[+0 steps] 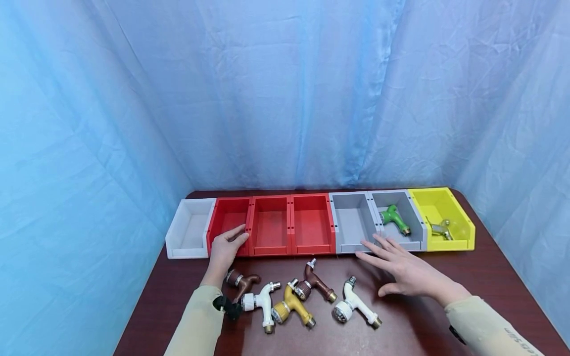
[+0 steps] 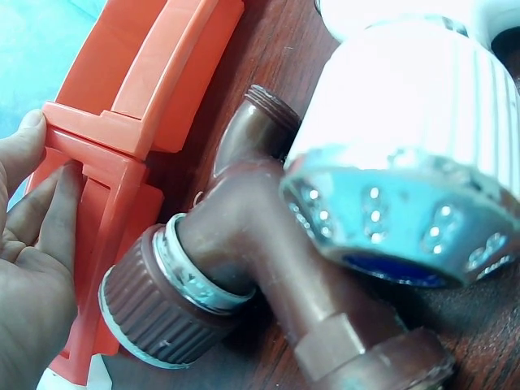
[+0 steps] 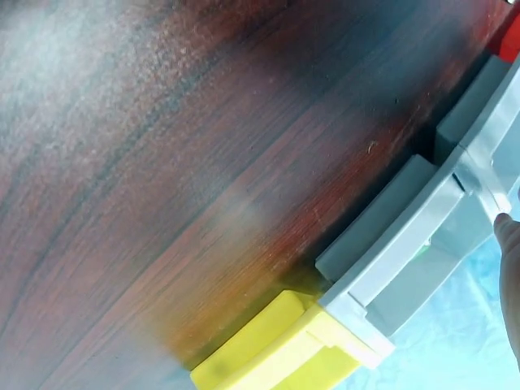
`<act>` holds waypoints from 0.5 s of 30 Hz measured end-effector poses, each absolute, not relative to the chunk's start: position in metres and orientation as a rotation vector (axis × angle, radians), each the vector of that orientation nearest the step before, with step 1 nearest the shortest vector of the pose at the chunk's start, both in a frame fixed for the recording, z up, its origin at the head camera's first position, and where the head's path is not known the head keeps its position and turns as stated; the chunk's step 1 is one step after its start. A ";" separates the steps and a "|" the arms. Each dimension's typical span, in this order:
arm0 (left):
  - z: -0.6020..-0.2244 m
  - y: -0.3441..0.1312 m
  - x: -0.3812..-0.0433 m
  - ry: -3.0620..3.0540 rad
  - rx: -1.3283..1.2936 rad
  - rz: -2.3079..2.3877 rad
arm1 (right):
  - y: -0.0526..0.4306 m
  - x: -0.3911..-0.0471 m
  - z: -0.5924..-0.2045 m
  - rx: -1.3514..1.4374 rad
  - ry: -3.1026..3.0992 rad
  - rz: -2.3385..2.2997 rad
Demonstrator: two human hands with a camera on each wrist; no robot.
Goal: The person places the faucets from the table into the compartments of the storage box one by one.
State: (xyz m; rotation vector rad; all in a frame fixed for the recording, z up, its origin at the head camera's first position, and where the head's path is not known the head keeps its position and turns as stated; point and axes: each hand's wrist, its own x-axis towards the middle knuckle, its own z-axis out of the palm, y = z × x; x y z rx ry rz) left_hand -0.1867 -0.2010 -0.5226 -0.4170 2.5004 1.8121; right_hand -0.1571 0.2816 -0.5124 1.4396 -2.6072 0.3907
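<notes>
My left hand [image 1: 226, 249] reaches into the leftmost red bin [image 1: 229, 210]. In the left wrist view its fingers are inside that bin and the thumb lies on the rim beside the neighboring red bin [image 2: 162, 73], pinching the side wall. My right hand [image 1: 407, 269] is spread, with fingertips at the front edges of the two gray bins [image 1: 352, 217]; in the right wrist view one fingertip touches a gray rim. Below the left hand lies a brown faucet [image 2: 244, 219], beside a white faucet [image 1: 264, 302]. A yellow faucet [image 1: 291, 304], another brown faucet [image 1: 315, 282] and another white faucet [image 1: 356, 302] lie farther right.
The bins form a row along the table's back, from a white bin [image 1: 190, 230] at left to a yellow bin [image 1: 438, 202] at right. A green faucet [image 1: 394, 217] sits in the right gray bin, a metal faucet [image 1: 441, 228] in the yellow one. Blue curtains [image 1: 276, 99] surround the table.
</notes>
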 end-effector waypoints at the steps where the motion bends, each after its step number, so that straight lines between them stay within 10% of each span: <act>1: -0.523 -0.201 -0.187 2.501 -0.417 1.810 | 0.281 -0.157 -0.513 1.461 -2.597 0.395; 15: -0.522 -0.201 -0.186 2.487 -0.424 1.824 | 0.261 -0.143 -0.518 1.653 -2.547 0.403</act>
